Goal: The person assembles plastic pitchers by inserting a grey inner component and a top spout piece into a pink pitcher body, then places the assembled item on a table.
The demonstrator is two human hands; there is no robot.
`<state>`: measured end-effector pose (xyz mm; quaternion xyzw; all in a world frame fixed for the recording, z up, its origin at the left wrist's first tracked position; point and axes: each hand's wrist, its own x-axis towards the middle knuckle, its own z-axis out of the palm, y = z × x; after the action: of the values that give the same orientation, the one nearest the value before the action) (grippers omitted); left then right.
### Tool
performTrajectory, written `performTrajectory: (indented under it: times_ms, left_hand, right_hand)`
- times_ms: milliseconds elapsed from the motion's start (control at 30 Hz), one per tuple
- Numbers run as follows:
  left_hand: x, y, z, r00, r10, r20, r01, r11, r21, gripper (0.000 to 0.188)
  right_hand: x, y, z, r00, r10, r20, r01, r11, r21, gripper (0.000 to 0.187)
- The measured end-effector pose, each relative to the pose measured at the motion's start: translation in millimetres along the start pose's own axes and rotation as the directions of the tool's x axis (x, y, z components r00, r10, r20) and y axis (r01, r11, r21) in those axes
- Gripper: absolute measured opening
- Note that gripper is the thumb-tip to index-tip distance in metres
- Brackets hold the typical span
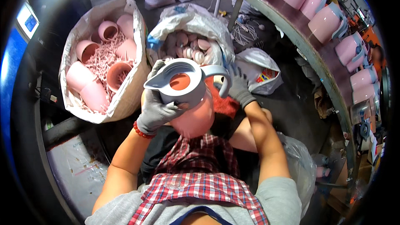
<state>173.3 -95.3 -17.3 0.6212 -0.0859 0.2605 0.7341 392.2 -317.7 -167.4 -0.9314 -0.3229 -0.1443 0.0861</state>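
Observation:
In front of me is a pink jug with a grey-blue spouted collar and a looped side handle. Its top is tilted toward the camera, and the round opening shows orange-red inside. My left hand, in a grey glove, is closed around the jug just under the collar on the spout side. My right hand, gloved too, is beyond the handle with its fingers stretched out. It looks apart from the jug and holds nothing that I can see. Behind the jug, red cloth lies by my lap.
At left stands a large white sack with pink jug bodies and pink strips. Ahead, another sack holds small pink and white parts; a smaller white bag lies right of it. Finished-looking pink jugs line a curved-looking bench.

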Motion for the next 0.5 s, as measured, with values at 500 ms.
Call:
performTrajectory:
  times_ms: [500]
  left_hand:
    - [76.6, -130.7, 38.6, 0.955, 0.193, 0.224, -0.206, 0.978, 0.034, 0.104]
  right_hand:
    - [22.6, 46.1, -168.1, 0.931, 0.361, -0.057, -0.158, 0.540, 0.827, 0.058]
